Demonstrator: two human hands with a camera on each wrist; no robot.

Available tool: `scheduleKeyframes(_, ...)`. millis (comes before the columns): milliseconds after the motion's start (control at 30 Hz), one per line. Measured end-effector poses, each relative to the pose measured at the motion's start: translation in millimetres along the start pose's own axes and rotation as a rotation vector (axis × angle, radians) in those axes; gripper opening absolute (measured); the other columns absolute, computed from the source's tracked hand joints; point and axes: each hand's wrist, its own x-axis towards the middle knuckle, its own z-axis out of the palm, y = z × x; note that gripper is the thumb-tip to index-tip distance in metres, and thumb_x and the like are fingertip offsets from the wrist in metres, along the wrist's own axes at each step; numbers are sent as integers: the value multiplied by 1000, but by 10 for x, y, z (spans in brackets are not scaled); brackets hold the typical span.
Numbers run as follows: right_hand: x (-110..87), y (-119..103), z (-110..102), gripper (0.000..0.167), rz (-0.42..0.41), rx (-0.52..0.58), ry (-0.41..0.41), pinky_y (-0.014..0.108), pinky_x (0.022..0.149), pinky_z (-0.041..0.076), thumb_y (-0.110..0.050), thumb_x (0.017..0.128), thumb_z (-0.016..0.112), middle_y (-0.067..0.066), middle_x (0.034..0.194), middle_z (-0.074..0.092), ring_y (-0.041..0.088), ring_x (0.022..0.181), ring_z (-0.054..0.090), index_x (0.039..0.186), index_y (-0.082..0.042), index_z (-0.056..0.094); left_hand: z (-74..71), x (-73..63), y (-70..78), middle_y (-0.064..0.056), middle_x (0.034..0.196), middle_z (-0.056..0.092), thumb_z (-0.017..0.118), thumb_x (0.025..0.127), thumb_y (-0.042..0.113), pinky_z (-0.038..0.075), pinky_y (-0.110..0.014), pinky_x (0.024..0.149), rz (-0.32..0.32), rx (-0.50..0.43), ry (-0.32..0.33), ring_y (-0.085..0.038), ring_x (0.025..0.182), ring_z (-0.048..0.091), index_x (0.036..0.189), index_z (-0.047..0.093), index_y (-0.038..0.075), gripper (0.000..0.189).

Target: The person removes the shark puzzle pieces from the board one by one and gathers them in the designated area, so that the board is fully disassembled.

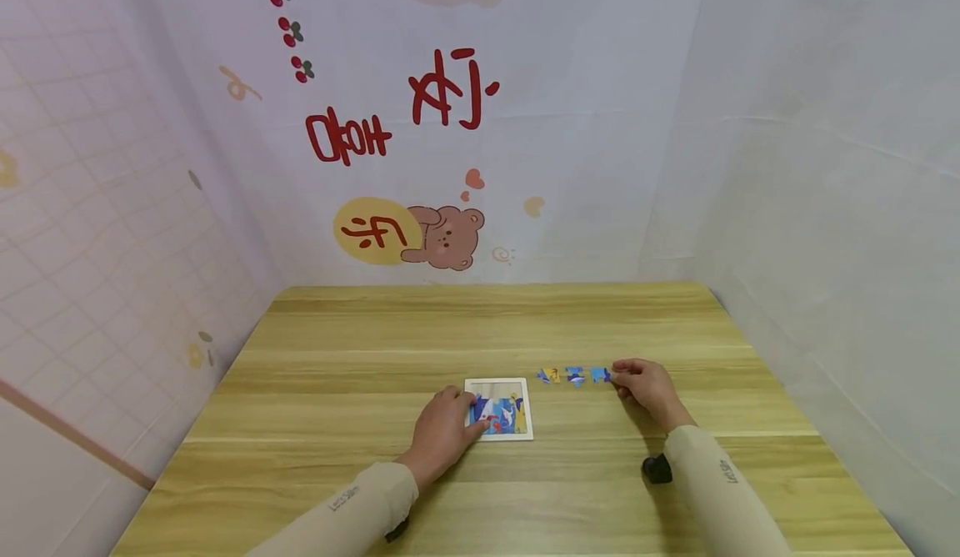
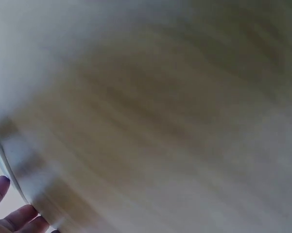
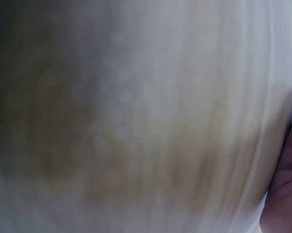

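A white-rimmed puzzle tray [image 1: 530,424] lies on the table, its lower part filled with a blue sea picture and its upper part bare. My left hand [image 1: 442,432] rests over the tray's left side, thumb across the picture's lower left and fingers by the left rim. To the right, my right hand [image 1: 649,388] pinches the right edge of a blue puzzle piece [image 1: 601,375] between thumb and fingertips, low over the table. Left of it, in a row, lie a blue-and-white puzzle piece [image 1: 575,375] and a yellow-and-blue puzzle piece [image 1: 549,375].
The wood-grain table [image 1: 360,332] runs back to a white wall cloth [image 1: 585,123] printed with red characters and a bear. Cloth also hangs on both sides. A small black object [image 1: 657,469] shows under the right wrist. Both wrist views are mostly blurred table.
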Motion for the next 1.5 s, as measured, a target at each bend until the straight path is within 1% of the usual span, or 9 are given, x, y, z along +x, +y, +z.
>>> scheduleKeyframes(200,-14,-24,-19,37,19,-1,-10,28,65,52,-12,100,59,11,98,69,17,76,62,130,9,58,-2,19,24,-10,103,62,77,85,35,50,-45,82,23,14,19,-27,95,59,109,70,3,41)
scheduleKeyframes(367,-32,-66,-8,36,15,-2,-2,29,65,51,-14,101,56,12,96,68,19,76,60,128,8,59,-17,39,29,-10,103,61,77,85,36,49,-45,80,2,14,6,-27,93,58,108,70,4,40)
scheduleKeyframes(567,-73,-143,24,36,9,10,13,29,66,51,-15,101,56,13,98,68,19,77,61,129,6,59,-23,52,-12,-10,110,62,76,87,37,49,-47,85,-24,-5,-27,-28,100,58,111,71,6,40)
scheduleKeyframes(733,-131,-231,105,37,-15,14,-8,31,64,49,-15,102,53,17,95,67,21,76,60,131,7,58,-46,38,-22,-8,108,62,76,87,36,49,-46,85,-18,-45,-9,-26,98,59,109,72,5,38)
scheduleKeyframes(833,-145,-276,212,35,-30,33,-27,33,65,51,-14,102,52,19,100,66,23,78,60,130,7,59,-42,31,-8,-8,106,63,77,86,36,48,-47,87,7,-56,22,-27,97,60,108,72,5,38)
scheduleKeyframes(1000,-185,-397,481,32,-50,53,-53,37,71,55,-13,100,57,18,112,66,27,85,65,125,5,63,-24,30,54,-15,117,63,78,85,37,44,-52,96,22,-75,49,-34,110,59,112,71,5,42)
scheduleKeyframes(1133,-231,-513,781,26,-41,52,-75,34,66,53,-13,97,61,12,105,68,23,78,64,117,2,68,-30,18,113,-17,122,62,79,85,33,42,-55,99,21,-122,47,-37,116,57,115,71,5,41)
scheduleKeyframes(1267,-294,-597,1046,21,-43,57,-110,30,61,51,-11,95,64,7,93,67,19,71,62,112,-1,71,-6,20,156,-19,122,63,78,86,31,42,-56,99,71,-126,44,-39,119,56,115,73,5,39)
scheduleKeyframes(1500,-405,-644,1290,18,-83,72,-182,27,61,49,-8,93,67,4,85,64,16,67,57,108,2,71,76,37,184,-21,123,62,77,86,35,43,-53,97,95,-72,22,-37,116,57,113,75,10,37)
